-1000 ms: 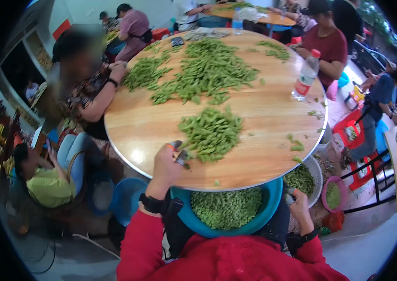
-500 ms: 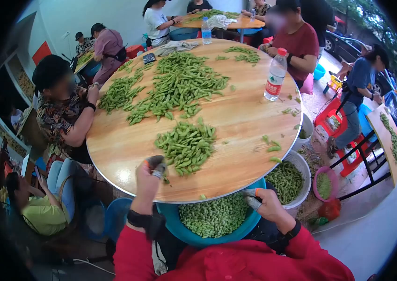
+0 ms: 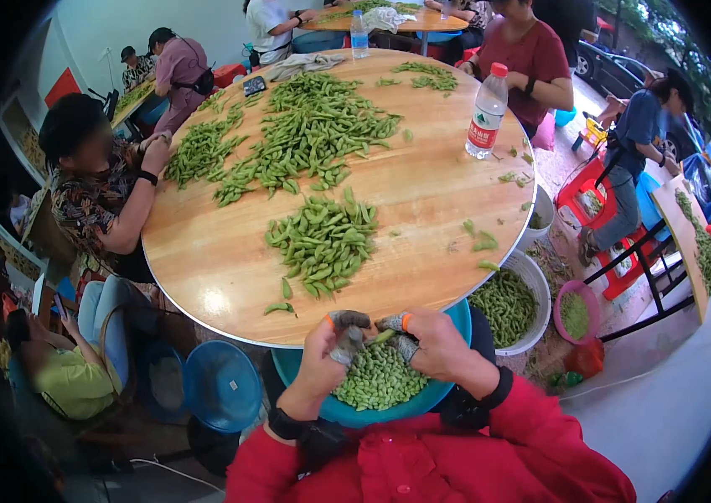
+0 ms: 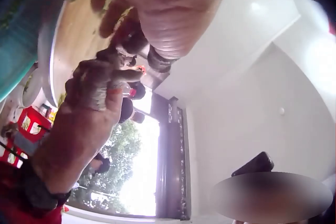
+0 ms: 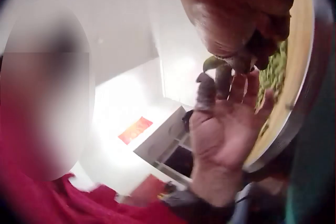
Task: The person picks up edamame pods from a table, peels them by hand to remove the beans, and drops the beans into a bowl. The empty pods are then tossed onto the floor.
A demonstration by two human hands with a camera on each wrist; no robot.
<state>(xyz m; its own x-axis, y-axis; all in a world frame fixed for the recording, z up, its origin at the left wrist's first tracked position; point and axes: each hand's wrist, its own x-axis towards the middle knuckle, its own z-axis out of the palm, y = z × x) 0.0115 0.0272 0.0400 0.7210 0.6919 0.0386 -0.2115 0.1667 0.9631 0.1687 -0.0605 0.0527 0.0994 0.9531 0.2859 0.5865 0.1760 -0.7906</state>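
Both hands, with grey coverings on some fingertips, meet over a teal basin (image 3: 288, 365) of shelled green beans (image 3: 380, 377) at the table's front edge. A green pod (image 3: 383, 337) lies between them, pinched by the left hand (image 3: 322, 360) at one end and the right hand (image 3: 439, 342) at the other. In the right wrist view the pod (image 5: 212, 64) shows by the fingertips, the left hand (image 5: 223, 134) below it and the right hand (image 5: 239, 8) above. A pile of pods (image 3: 322, 243) sits on the round wooden table (image 3: 422, 243) beyond the hands.
A larger pod heap (image 3: 313, 130) and a bottle (image 3: 487, 113) stand farther back on the table. Right of the basin is a white tub of pods (image 3: 540, 323), then a pink basin (image 3: 594, 314). Blue basins (image 3: 221, 386) are at left. Several people sit around.
The left hand has left the edge of the near pile and come back over the basin with a pod. The right hand has moved in from the right to meet it.
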